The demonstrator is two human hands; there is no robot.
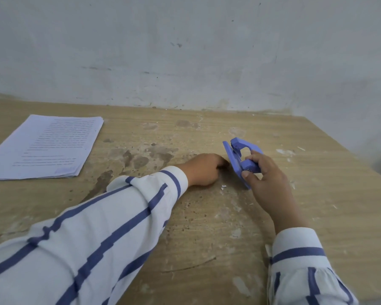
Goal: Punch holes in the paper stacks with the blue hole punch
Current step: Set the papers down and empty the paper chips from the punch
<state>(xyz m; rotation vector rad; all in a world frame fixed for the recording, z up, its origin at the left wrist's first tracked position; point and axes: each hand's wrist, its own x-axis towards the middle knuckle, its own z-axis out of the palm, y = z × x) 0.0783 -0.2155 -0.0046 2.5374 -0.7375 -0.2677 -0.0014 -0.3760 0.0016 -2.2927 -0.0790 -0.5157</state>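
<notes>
The left hand point(204, 169) rests curled on the table point(207, 227), its fingertips hidden, so their state cannot be told. The right hand point(265, 183) grips the blue hole punch point(240, 158), tilted on edge, thumb on its base, fingers wrapped behind. The paper stack point(43, 148) lies well apart, far left.

A plain workroom: worn wooden desk point(207, 227), scuffed bare wall point(185, 51), printed papers point(42, 148).

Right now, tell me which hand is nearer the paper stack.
Left. The left hand rests mid-table, to the right of the paper stack; the right hand is farther right still, holding the blue hole punch.
</notes>
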